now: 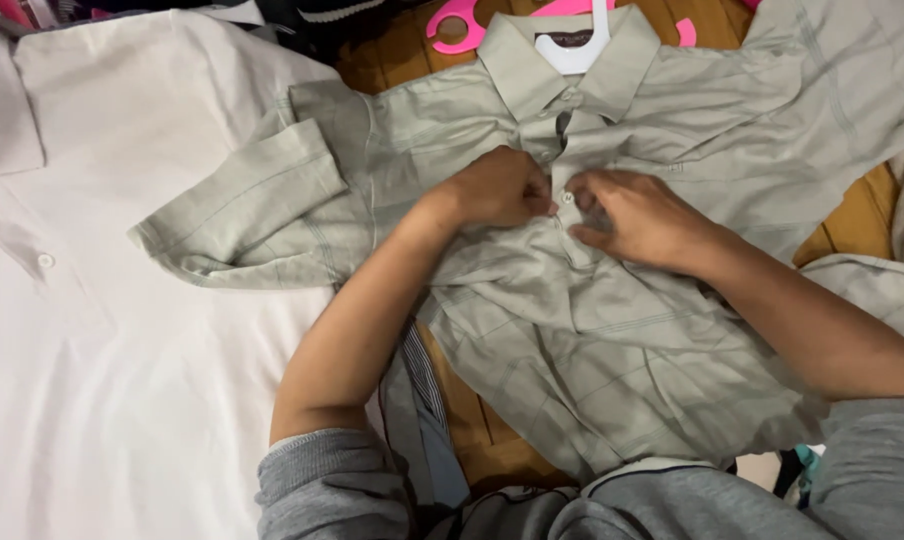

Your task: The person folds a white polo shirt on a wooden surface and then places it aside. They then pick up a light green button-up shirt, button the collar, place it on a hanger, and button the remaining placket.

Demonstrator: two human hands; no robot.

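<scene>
Mid-buttoning, by the look of it. Grey-green shirt (pixel 612 330) spread flat, front up, on wooden floor (pixel 477 425), collar toward far edge, over pink hanger (pixel 462 25). Left hand (pixel 497 188) pinching placket edge just left of small white button (pixel 568 198), fingers curled tight on fabric. Right hand (pixel 637 218) gripping opposite placket edge beside that button, fingers narrow, bunching cloth. Top collar button looks done; this one apparently not yet through its hole, though hard to tell. Next, probably: line up hole over button, push through, keep both edges taut. White shirt (pixel 122 350) flat along left side, untouched.
</scene>
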